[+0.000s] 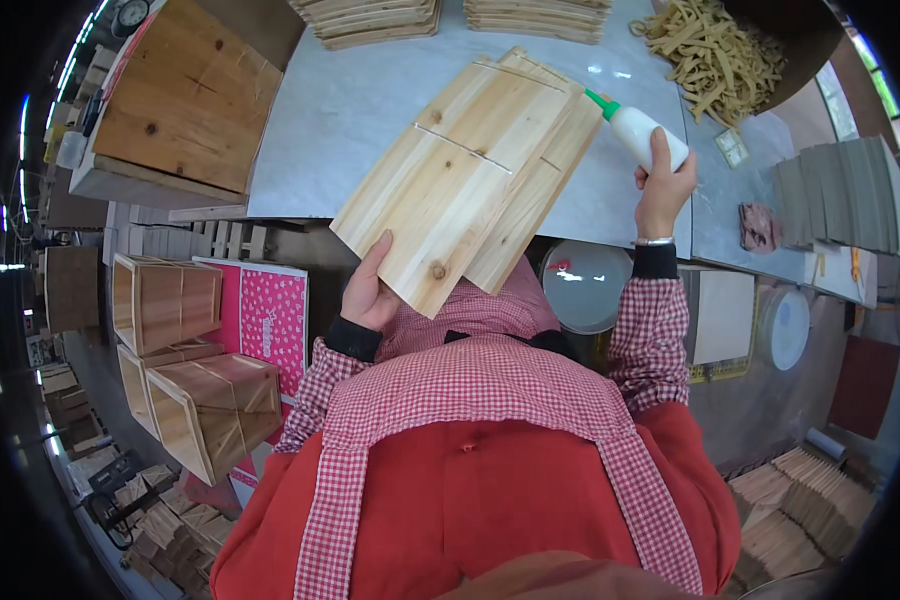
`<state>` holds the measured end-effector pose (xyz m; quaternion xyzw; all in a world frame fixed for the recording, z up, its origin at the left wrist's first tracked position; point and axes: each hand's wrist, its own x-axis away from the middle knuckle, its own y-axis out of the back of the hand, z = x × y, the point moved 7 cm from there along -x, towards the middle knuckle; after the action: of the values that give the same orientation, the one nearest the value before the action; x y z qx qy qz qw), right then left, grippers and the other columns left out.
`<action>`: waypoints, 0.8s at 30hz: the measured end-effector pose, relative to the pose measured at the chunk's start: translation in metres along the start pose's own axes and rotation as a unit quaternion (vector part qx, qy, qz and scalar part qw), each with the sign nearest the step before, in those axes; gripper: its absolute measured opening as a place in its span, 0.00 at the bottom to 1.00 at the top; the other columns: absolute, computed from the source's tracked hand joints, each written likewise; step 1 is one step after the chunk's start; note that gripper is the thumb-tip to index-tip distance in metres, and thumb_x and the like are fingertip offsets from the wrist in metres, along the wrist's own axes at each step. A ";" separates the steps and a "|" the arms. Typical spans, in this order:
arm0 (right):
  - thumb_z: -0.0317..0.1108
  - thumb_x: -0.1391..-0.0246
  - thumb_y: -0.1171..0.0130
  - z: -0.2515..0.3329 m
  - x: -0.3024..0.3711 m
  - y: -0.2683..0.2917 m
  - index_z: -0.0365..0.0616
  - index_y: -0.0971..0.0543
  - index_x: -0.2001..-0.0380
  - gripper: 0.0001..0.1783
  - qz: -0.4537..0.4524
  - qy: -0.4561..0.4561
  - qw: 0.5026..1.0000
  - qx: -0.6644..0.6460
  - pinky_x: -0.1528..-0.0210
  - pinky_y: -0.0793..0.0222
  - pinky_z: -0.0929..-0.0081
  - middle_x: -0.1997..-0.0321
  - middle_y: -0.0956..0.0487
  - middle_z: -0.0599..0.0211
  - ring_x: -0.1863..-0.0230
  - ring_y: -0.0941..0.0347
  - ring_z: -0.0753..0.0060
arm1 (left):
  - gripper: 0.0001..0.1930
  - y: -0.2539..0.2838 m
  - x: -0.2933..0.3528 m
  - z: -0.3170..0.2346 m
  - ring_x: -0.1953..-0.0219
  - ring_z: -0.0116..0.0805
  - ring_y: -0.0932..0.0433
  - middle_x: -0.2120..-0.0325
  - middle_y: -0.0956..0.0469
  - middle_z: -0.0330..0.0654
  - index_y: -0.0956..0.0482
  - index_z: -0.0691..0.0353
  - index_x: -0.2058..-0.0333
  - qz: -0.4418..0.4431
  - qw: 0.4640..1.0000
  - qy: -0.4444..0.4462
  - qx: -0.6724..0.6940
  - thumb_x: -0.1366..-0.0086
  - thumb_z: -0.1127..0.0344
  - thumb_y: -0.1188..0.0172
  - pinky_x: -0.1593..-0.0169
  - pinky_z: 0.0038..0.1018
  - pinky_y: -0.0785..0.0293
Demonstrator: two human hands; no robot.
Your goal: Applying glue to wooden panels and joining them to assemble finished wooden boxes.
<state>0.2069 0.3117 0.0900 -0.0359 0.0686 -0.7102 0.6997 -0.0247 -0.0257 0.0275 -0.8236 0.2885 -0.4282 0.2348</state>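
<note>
My left hand (372, 292) grips the near corner of a pale wooden panel (440, 190), thumb on top. The panel has grooves across it, and a whitish line runs along one of them. Beneath it and to its right lies a second wooden panel (535, 190), partly covered by the first. Both reach past the table's near edge. My right hand (665, 190) is closed around a white squeeze bottle (642, 133) with a green nozzle. The bottle is tilted, its tip close to the far right corner of the panels.
The white table (315, 140) carries two stacks of wooden slats (540, 15) at the back, a heap of tan strips (710, 60) at the far right, a wooden box (185, 100) at the left and grey sheets (840, 195) at the right. Wooden crates (215, 400) stand lower left; a round stool (587, 285) sits below.
</note>
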 end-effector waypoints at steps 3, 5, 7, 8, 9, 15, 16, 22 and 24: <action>0.42 0.48 0.37 -0.006 -0.011 -0.005 0.41 0.29 0.67 0.17 0.001 0.004 1.000 0.015 0.87 0.43 0.86 0.73 0.27 0.69 0.83 0.36 0.83 | 0.26 -0.001 0.001 0.000 0.43 0.40 0.31 0.45 0.32 0.47 0.41 0.64 0.41 0.001 1.000 0.002 0.001 0.34 0.63 0.45 0.41 0.36 0.33; 0.42 0.48 0.36 -0.008 -0.015 -0.004 0.41 0.29 0.67 0.17 0.002 0.015 0.999 0.043 0.87 0.43 0.86 0.73 0.27 0.69 0.83 0.36 0.83 | 0.26 -0.002 0.000 0.000 0.44 0.40 0.31 0.45 0.32 0.48 0.41 0.64 0.41 0.001 1.000 0.004 0.001 0.34 0.63 0.45 0.41 0.36 0.32; 0.41 0.49 0.36 -0.008 -0.011 -0.006 0.41 0.29 0.67 0.17 0.010 0.007 0.999 0.045 0.87 0.43 0.86 0.73 0.27 0.69 0.83 0.36 0.83 | 0.26 0.000 0.001 0.000 0.44 0.40 0.31 0.45 0.32 0.48 0.41 0.64 0.41 0.001 1.000 0.001 0.004 0.34 0.63 0.45 0.41 0.36 0.32; 0.41 0.49 0.36 -0.006 -0.010 -0.006 0.41 0.28 0.67 0.17 0.016 0.001 0.999 0.046 0.87 0.43 0.86 0.74 0.27 0.69 0.83 0.36 0.84 | 0.26 0.001 0.001 0.000 0.44 0.40 0.31 0.45 0.32 0.48 0.41 0.64 0.41 0.001 1.000 -0.001 0.006 0.34 0.63 0.45 0.41 0.37 0.32; 0.41 0.49 0.36 -0.004 -0.008 -0.007 0.40 0.28 0.67 0.17 0.022 -0.005 0.999 0.047 0.87 0.43 0.86 0.74 0.27 0.70 0.83 0.36 0.84 | 0.26 0.001 0.000 0.000 0.44 0.40 0.31 0.45 0.32 0.48 0.41 0.64 0.41 -0.003 1.000 0.000 0.008 0.34 0.63 0.45 0.41 0.37 0.32; 0.40 0.49 0.36 0.008 0.024 -0.007 0.39 0.28 0.65 0.17 0.093 -0.011 0.995 0.044 0.86 0.41 0.85 0.73 0.26 0.69 0.81 0.34 0.83 | 0.27 -0.007 0.002 -0.006 0.43 0.43 0.32 0.45 0.33 0.51 0.43 0.66 0.40 0.014 1.000 -0.018 0.004 0.33 0.63 0.46 0.40 0.39 0.34; 0.40 0.49 0.36 0.009 0.030 -0.007 0.38 0.28 0.64 0.18 0.111 -0.012 0.993 0.046 0.85 0.38 0.85 0.72 0.26 0.67 0.79 0.32 0.82 | 0.27 -0.010 0.002 -0.008 0.42 0.44 0.33 0.44 0.34 0.51 0.45 0.66 0.40 0.018 1.000 -0.024 -0.004 0.33 0.63 0.47 0.39 0.39 0.35; 0.40 0.49 0.36 0.025 0.072 -0.012 0.38 0.28 0.62 0.19 0.170 -0.023 0.983 0.064 0.84 0.36 0.85 0.70 0.25 0.66 0.77 0.31 0.81 | 0.27 -0.020 0.002 -0.013 0.41 0.42 0.34 0.44 0.34 0.50 0.43 0.66 0.41 0.033 0.999 -0.015 0.030 0.35 0.66 0.45 0.40 0.39 0.33; 0.40 0.49 0.36 0.033 0.089 -0.016 0.38 0.28 0.62 0.19 0.192 -0.021 0.978 0.074 0.83 0.36 0.85 0.70 0.25 0.66 0.77 0.31 0.82 | 0.27 -0.024 0.001 -0.015 0.41 0.42 0.35 0.44 0.35 0.50 0.44 0.66 0.41 0.050 0.998 -0.011 0.035 0.35 0.66 0.45 0.40 0.40 0.34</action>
<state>0.1946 0.2219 0.1212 0.0146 0.0067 -0.5652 0.8248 -0.0302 -0.0111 0.0504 -0.8039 0.3116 -0.4167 0.2880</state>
